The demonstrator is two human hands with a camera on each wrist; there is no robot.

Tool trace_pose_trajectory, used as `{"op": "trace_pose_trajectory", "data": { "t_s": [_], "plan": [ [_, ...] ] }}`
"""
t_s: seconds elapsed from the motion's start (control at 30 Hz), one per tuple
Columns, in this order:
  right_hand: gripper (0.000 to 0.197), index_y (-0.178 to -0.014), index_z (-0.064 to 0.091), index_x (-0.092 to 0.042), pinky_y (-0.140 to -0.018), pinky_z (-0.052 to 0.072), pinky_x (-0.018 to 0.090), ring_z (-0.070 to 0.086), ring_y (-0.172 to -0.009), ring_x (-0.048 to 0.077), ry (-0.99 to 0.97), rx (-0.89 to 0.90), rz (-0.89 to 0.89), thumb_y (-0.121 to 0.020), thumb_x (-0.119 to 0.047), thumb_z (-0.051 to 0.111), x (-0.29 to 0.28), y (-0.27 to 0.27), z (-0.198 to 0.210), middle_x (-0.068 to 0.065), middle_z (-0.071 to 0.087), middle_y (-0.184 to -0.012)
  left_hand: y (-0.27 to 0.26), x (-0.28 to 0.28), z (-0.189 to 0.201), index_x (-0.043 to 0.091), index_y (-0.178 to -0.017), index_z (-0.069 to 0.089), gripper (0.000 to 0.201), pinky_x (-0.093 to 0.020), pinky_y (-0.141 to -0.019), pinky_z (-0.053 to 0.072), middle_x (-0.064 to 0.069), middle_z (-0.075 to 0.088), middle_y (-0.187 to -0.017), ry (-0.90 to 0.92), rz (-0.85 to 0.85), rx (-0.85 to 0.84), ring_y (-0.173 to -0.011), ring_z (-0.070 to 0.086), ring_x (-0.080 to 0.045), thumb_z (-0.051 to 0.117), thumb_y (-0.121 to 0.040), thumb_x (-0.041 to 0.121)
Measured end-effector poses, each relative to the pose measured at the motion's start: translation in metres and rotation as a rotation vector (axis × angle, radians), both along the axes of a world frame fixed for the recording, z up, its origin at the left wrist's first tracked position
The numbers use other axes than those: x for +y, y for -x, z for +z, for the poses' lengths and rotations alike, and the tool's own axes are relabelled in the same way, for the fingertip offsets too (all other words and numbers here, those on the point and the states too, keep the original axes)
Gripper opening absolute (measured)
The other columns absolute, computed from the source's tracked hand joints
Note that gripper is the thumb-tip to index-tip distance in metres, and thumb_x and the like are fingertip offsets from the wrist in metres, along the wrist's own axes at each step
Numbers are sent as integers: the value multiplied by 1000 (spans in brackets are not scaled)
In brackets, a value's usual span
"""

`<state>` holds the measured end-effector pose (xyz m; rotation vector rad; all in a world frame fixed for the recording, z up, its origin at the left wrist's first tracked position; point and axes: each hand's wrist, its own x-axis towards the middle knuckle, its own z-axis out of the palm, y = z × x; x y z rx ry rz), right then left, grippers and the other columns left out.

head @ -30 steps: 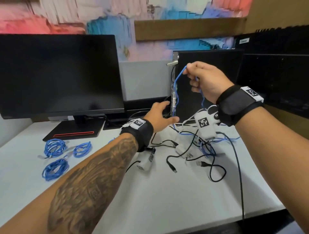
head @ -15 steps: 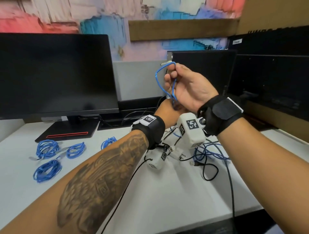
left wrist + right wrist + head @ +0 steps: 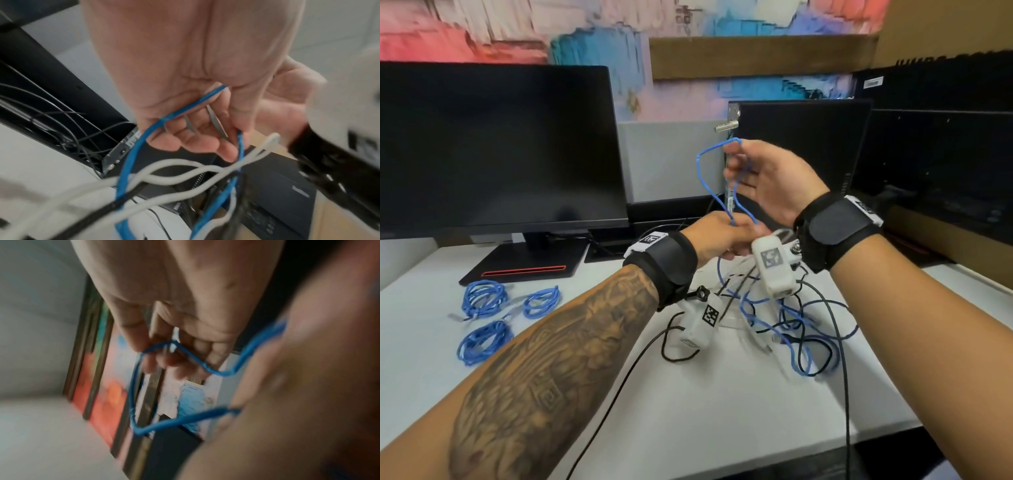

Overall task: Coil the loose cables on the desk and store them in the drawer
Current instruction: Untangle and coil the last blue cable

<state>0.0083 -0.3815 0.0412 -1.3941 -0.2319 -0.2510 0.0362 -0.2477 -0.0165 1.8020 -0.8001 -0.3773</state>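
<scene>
Holding a loop of blue cable (image 3: 710, 178) above the bench (image 3: 688, 411), your right hand (image 3: 767, 181) pinches its top while your left hand (image 3: 717, 236) grips its base; three coiled blue cables (image 3: 482, 315) lie near the monitor (image 3: 496, 147).

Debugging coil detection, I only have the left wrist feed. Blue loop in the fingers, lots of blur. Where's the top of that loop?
Observer: The right hand holds it up; the blue cable loops over its fingertips above the left hand.
Operator: Any coils finished?
Observer: Three blue coils lie on the desk in front of the monitor, left of the left forearm.
Operator: How much is left loose?
Observer: A tangle of black, blue and white cables lies on the desk under the right wrist.
</scene>
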Motion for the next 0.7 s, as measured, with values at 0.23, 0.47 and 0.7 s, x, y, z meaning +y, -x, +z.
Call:
{"op": "trace_pose_trajectory", "data": {
  "t_s": [0.23,0.47,0.7],
  "plan": [
    [41,-120,59,-20,-88,47,17,64,-100,4,1173,206,11,-84,-27,78,0,9,-62,-11,67,-104,-32,45,8,15,-90,54,22,-19,-42,35,-6,61,-83,428,370,171,-44,50,-6,41,-107,19],
    [42,-116,66,-16,-95,54,38,64,-102,24,1588,565,52,-89,-48,65,14,-3,-110,8,70,-112,-41,91,37,15,-91,45,21,-19,-40,28,-9,60,-77,727,478,241,-46,47,-9,33,-108,17],
    [31,-118,69,-11,-98,51,33,61,-115,27,1770,516,2,-89,-21,63,6,-26,-117,8,65,-126,-44,116,101,17,-91,45,20,-19,-43,25,-6,52,-72,864,469,163,-47,39,-9,31,-106,13]
  ]
}}
